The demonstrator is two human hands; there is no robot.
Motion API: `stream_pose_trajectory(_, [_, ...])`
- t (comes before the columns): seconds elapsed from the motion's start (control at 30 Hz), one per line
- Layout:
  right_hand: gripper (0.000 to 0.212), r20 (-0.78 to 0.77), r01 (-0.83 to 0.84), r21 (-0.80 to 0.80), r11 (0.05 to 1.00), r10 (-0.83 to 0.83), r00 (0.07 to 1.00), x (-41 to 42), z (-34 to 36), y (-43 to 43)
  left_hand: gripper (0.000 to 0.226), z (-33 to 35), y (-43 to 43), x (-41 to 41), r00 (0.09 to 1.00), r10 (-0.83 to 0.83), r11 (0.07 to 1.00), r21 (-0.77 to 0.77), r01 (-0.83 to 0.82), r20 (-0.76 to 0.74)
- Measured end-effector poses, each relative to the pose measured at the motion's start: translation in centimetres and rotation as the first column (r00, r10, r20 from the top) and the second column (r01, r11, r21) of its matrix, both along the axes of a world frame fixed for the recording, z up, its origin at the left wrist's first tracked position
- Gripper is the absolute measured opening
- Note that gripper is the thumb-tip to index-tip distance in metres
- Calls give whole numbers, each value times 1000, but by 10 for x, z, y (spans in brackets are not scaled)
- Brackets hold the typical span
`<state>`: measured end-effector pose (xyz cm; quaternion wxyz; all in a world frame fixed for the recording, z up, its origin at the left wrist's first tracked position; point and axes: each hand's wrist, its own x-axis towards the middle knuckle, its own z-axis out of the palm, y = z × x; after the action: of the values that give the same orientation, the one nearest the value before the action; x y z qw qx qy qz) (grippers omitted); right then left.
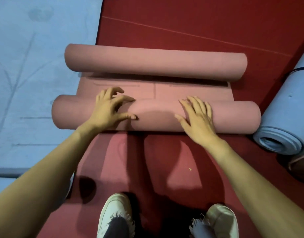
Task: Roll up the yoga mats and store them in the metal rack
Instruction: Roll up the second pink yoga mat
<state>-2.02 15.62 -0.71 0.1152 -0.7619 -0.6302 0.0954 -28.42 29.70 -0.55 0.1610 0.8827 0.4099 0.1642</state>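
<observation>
A pink yoga mat (165,93) lies across the red floor, curled into a roll at both ends. The near roll (156,117) lies under both my hands, and the far roll (156,64) lies beyond a short flat strip. My left hand (110,109) rests on the near roll with its fingers spread and bent, fingertips on the mat. My right hand (197,115) presses flat on the roll with straight fingers. A rolled blue mat (285,121) lies at the right, its open end toward me. No metal rack is in view.
A flat blue mat (36,74) covers the floor on the left. The red floor (199,28) stretches beyond the far roll. My two white shoes (115,213) stand at the bottom edge. Part of another pink roll (300,167) shows at the right edge.
</observation>
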Motion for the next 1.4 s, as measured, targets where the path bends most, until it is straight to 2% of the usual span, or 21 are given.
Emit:
stream_pose_trajectory(0.07, [70,3,-72,55,996,72,997,2,-8,-11,75,1,4,8,991,99,995,-5,-99,87])
stream_pose_trajectory(0.13, [80,18,-126,10,992,126,992,11,-10,-7,62,-1,0,17,974,166,986,-17,-165,154])
stream_pose_trajectory(0.2, [89,-18,-137,-42,990,137,990,19,-4,5,40,-5,-5,24,954,182,983,-12,-185,238])
stream_pose_trajectory(0.27, [91,-76,-144,-78,987,138,988,23,2,18,33,-8,-5,27,947,159,986,-2,-165,280])
stream_pose_trajectory(0.33, [92,-88,-151,-86,985,143,986,27,3,24,47,-11,0,21,972,56,997,33,-66,229])
stream_pose_trajectory(0.47, [100,-51,-195,-110,975,191,980,32,3,28,91,-16,15,1,971,-238,962,132,240,-29])
stream_pose_trajectory(0.53, [107,-20,-202,-122,972,201,979,34,4,33,98,-14,21,2,959,-260,953,134,273,-109])
stream_pose_trajectory(0.63, [113,29,-201,-127,971,206,978,36,6,44,104,-9,28,12,959,-210,961,138,238,-190])
stream_pose_trajectory(0.77, [113,55,-202,-151,968,213,976,39,8,53,104,-6,34,19,953,-169,970,128,205,-251])
stream_pose_trajectory(1.13, [103,103,-165,-134,977,179,978,31,18,59,91,1,26,24,966,-164,972,132,193,-202])
stream_pose_trajectory(1.4, [100,88,-192,-112,975,202,975,19,18,18,85,0,-17,5,972,-183,962,176,207,-145])
